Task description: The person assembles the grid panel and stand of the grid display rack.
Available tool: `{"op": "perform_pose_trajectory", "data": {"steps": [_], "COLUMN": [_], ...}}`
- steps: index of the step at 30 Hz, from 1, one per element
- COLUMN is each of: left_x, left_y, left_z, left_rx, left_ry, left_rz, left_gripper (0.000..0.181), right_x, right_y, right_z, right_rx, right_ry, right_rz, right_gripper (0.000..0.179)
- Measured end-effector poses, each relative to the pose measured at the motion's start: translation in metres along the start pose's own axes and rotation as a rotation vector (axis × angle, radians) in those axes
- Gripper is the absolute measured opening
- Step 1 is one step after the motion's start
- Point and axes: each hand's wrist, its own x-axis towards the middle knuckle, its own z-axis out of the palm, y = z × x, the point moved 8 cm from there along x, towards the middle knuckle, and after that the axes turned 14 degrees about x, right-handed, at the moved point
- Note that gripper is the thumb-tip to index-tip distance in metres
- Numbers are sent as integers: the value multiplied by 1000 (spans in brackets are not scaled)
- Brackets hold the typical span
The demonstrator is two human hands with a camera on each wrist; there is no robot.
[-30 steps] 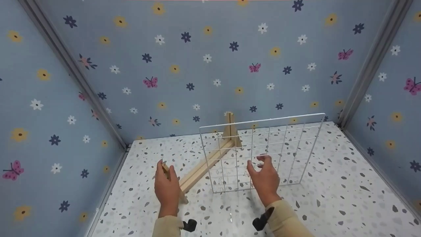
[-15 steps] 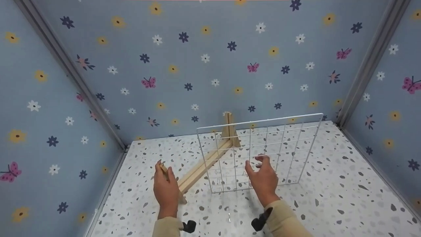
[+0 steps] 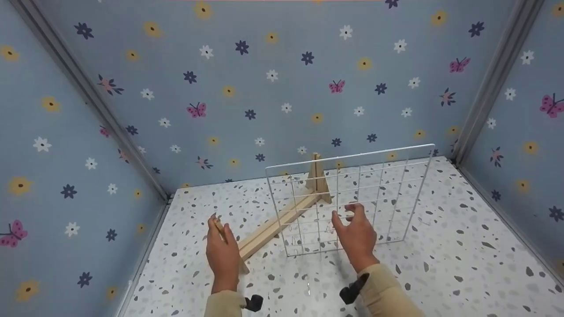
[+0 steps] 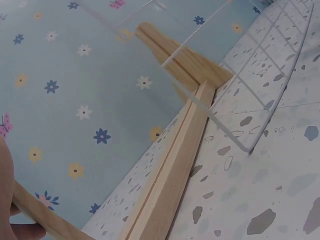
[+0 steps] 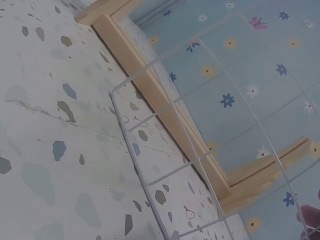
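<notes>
My left hand [image 3: 222, 257] grips the near upright [image 3: 219, 226] of a pale wooden stand. Its long grooved beam [image 3: 282, 221] runs diagonally along the floor to a far upright [image 3: 318, 178] with a flared foot; in the left wrist view a groove shows in this far upright [image 4: 185, 60]. A white wire grid panel [image 3: 350, 156] stands tilted in front of the stand, overlapping its beam. My right hand [image 3: 357, 237] holds the panel near its middle, fingers curled at the wires. In the right wrist view only the fingertips [image 5: 312, 216] show, beside a wire.
Light blue flowered walls [image 3: 264, 101] enclose the white speckled surface [image 3: 458, 237] at the back and both sides. Grey metal strips [image 3: 498, 79] line the corners. The far upright stands close to the back wall.
The far end of the wooden stand has swung a little to the right, behind the grid panel. Both hands keep their holds, and the panel has shifted slightly. The head view has moved a little.
</notes>
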Motion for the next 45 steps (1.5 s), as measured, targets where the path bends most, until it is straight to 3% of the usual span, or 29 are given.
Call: {"op": "perform_pose_trajectory", "data": {"steps": [7,18,31,41,45], "left_x": [3,4,12,19,21], "left_y": [4,3,10,9,9], "left_z": [0,2,9,15,19], "left_rx": [-19,-6,-42,-23,-30], "left_ry": [-28,-62,-63,-61,-89], "left_rz": [-15,-27,18,10,1], "left_gripper": [48,46,49,50,52], "right_x": [4,3,7,16,18], "right_y": [2,5,11,20,23], "right_z": [-3,-9,-17,-26,-31], "right_rx": [2,-8,-22,11,21], "right_ry": [-1,-8,-19,-28,-29], "right_rz": [12,9,28,19,38], "right_gripper": [55,47,54,55,54]}}
